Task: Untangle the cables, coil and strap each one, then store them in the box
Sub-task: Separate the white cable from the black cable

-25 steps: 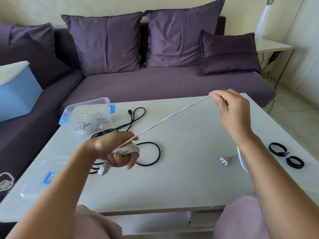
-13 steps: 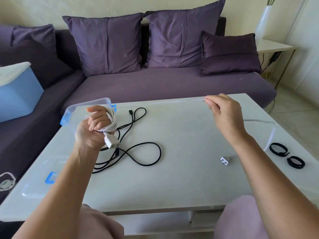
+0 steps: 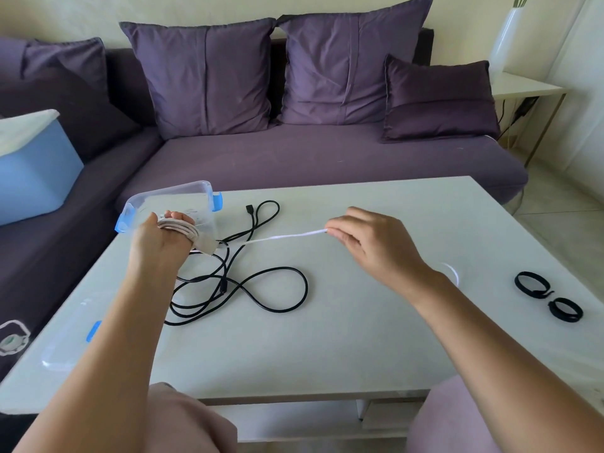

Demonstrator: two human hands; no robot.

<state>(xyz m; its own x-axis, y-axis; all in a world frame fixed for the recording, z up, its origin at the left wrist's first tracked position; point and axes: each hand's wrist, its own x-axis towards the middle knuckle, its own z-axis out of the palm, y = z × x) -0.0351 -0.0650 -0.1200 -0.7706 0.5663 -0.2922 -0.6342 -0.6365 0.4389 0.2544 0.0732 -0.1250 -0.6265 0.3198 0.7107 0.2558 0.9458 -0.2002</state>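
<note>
Coiling is under way at centre frame: the left hand (image 3: 160, 246) serves as a spool, the white cable (image 3: 284, 237) looped round its fingers with the plug end hanging just below. The right hand (image 3: 369, 250) pinches the free run and holds it taut, likely so each turn lies flat without kinks. The black cable (image 3: 261, 286) sprawls on the table (image 3: 327, 338) beneath, not yet coiled. The clear box (image 3: 176, 199) waits at upper left, behind the left hand. Two black straps (image 3: 532, 285) lie well apart at right, probably kept handy for binding.
</note>
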